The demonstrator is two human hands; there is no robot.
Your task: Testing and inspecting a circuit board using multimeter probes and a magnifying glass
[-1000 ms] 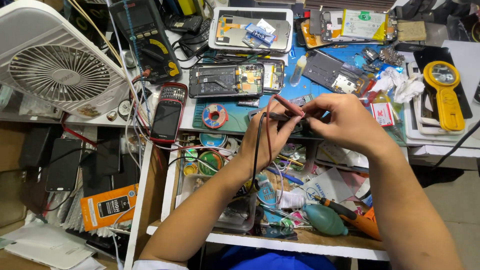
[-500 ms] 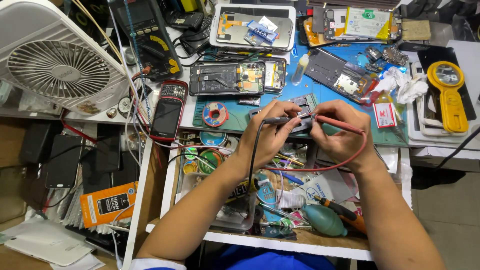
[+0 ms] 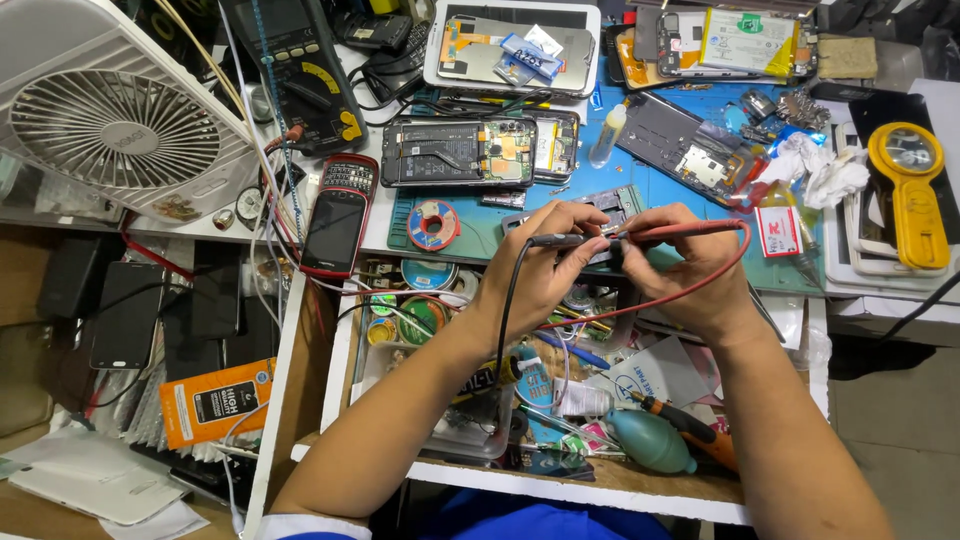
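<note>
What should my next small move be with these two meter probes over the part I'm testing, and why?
Probably steady both tips on the small dark part before reading. The left hand holds the black probe and the right hand the red probe, tips nearly meeting over it. The multimeter sits far off at upper left, so look up only once the contact is firm.
</note>
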